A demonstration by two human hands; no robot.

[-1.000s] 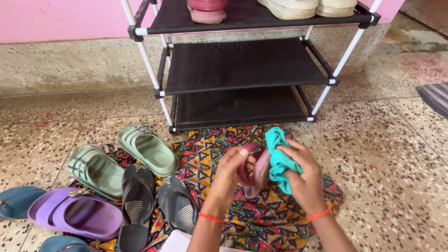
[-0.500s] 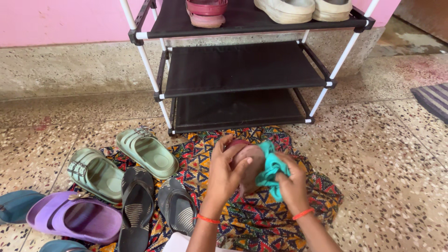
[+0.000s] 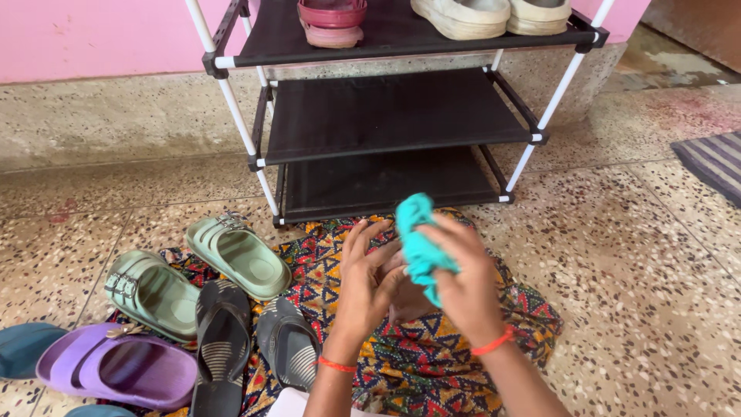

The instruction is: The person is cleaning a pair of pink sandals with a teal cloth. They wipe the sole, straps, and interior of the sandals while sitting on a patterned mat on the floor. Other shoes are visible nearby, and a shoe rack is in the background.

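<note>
The person's left hand (image 3: 369,282) and right hand (image 3: 463,282) are together over the patterned cloth (image 3: 432,355) on the floor. The right hand is closed around a turquoise rag (image 3: 421,243), which sticks up above the fingers. The left hand has the fingers spread and curved around a dark pink sandal (image 3: 401,297); only a small part of the sandal shows between the two hands, so how firmly it is held cannot be told.

Compared with half a second ago, the rag has moved higher and more to the front of the sandal, and the sandal is now much more hidden behind the hands. One second ago its pink strap was clearly visible. This suggests that the wiping goes on around the sandal, which is turned in the left hand.

On the shoe rack (image 3: 231,108) there are three black shelves. The top one carries one pink sandal (image 3: 332,19) and two cream shoes (image 3: 494,14); the two lower shelves carry nothing. On the left of the hands lie two green sandals (image 3: 197,270), two dark flip-flops (image 3: 255,340) and one purple clog (image 3: 116,371). At the left edge, parts of blue footwear (image 3: 27,347) show; their number cannot be told. A striped mat (image 3: 714,158) lies at the right edge.
</note>
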